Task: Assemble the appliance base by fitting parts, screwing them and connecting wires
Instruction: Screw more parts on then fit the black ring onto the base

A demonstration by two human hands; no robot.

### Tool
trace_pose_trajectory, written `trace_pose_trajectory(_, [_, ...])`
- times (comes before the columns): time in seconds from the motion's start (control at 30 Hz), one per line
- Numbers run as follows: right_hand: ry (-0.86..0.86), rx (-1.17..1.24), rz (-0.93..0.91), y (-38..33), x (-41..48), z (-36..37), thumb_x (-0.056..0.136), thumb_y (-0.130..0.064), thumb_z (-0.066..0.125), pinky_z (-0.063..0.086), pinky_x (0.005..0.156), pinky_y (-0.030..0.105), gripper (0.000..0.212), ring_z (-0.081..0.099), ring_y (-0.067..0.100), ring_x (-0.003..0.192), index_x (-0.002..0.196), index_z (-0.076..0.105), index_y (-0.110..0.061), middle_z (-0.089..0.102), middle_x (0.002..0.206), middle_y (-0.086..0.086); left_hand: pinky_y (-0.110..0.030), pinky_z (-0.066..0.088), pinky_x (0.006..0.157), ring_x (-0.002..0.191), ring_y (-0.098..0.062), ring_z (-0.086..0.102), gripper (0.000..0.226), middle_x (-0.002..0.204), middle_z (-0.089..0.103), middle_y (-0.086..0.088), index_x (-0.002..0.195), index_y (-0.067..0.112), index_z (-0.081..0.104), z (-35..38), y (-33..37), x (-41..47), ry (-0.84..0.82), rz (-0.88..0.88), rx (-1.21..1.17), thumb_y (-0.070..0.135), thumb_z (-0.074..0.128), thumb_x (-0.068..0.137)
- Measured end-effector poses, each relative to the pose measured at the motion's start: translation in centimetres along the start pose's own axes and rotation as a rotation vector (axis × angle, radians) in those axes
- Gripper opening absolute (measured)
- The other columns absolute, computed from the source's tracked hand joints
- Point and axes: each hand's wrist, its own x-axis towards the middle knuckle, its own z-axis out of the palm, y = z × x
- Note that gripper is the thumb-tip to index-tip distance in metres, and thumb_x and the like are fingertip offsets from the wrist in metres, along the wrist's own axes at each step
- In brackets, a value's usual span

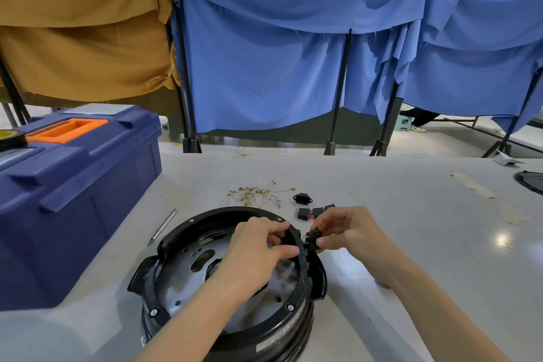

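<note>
Left hand (255, 244), right hand (349, 232), fingers (282, 251) curled

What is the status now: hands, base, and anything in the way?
Left hand grips rim of base. Right hand pinches small black switch against rim's outside. Spare switches and wires lie beyond, nothing in the way.

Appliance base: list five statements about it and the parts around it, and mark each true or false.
1. The right hand pinches a small black switch at the rim of the appliance base. True.
2. The left hand lies flat on the table. False: it grips the base's rim.
3. The wire bundle lies inside the base. False: it lies on the table beyond it.
4. A slim metal tool lies left of the base. True.
5. The toolbox is red. False: it is blue.
</note>
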Motion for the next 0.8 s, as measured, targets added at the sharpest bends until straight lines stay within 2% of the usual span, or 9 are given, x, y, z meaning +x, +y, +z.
trace_pose_trajectory(0.1, [0.024,-0.003,-0.014,-0.10,0.03,-0.02,0.069,0.024,0.068,0.057,0.066,0.028,0.019,0.068,0.034,0.068,0.081,0.066,0.009,0.067,0.080,0.030,-0.001,0.040,0.072,0.092,0.002,0.060,0.045,0.102,0.067,0.007,0.125,0.019,0.065,0.05,-0.07,0.00,-0.004,0.013,0.001,0.019,0.077,0.081])
trace_pose_trajectory(0.27, [-0.031,-0.049,-0.002,-0.31,0.01,0.12,0.067,0.021,0.070,0.054,0.064,0.022,0.019,0.067,0.027,0.067,0.078,0.067,0.006,0.068,0.073,0.017,0.003,0.038,0.070,0.088,0.005,0.059,0.046,0.096,0.064,0.013,0.126,0.020,0.063,0.07,-0.15,0.00,0.000,0.021,0.003,0.020,0.076,0.082])
trace_pose_trajectory(0.47, [-0.048,-0.103,0.024,-0.38,0.00,-0.05,0.067,0.020,0.069,0.049,0.062,0.018,0.019,0.065,0.020,0.068,0.075,0.067,0.002,0.068,0.069,0.009,-0.002,0.039,0.075,0.091,0.003,0.059,0.051,0.103,0.064,0.010,0.131,0.021,0.059,0.12,-0.21,0.00,-0.008,0.004,0.002,0.022,0.076,0.083])
trace_pose_trajectory(0.63, [-0.044,-0.122,0.022,-0.44,-0.05,-0.06,0.068,0.020,0.067,0.049,0.061,0.017,0.020,0.066,0.019,0.068,0.073,0.067,0.001,0.069,0.071,0.010,-0.004,0.038,0.078,0.092,0.002,0.059,0.051,0.100,0.064,0.012,0.131,0.021,0.059,0.14,-0.17,-0.05,-0.016,-0.003,0.013,0.022,0.075,0.083])
trace_pose_trajectory(0.8, [-0.013,-0.113,0.009,-0.41,0.02,0.05,0.067,0.020,0.069,0.052,0.063,0.019,0.021,0.066,0.022,0.068,0.072,0.069,-0.001,0.069,0.071,0.013,-0.011,0.039,0.084,0.096,-0.001,0.060,0.051,0.104,0.065,0.010,0.132,0.021,0.058,0.14,-0.10,-0.09,-0.022,-0.008,0.020,0.022,0.075,0.083])
